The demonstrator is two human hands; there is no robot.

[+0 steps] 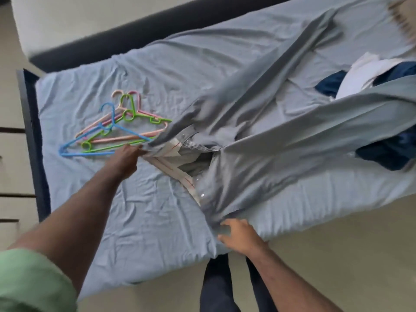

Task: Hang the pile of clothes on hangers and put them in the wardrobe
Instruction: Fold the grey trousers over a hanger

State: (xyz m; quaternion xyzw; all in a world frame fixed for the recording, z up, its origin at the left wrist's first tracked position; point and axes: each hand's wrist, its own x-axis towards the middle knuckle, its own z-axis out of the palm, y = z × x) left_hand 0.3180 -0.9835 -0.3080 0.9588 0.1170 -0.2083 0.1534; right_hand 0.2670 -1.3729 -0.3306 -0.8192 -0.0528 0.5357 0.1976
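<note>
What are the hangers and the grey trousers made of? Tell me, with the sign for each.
Hangers: probably plastic, smooth and slightly glossy; the sign is their bright blue, green and pink colour and thin moulded shape.
Grey trousers: woven cloth, matte; they drape and crease softly, with a pale lining at the waistband. The exact fibre cannot be told.

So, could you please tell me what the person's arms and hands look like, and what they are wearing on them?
Both hands are bare, with no gloves, rings or watch in view. The left hand belongs to an arm with a light green sleeve rolled up above the forearm. The right hand shows a bare forearm; no sleeve on that side is in view.
</note>
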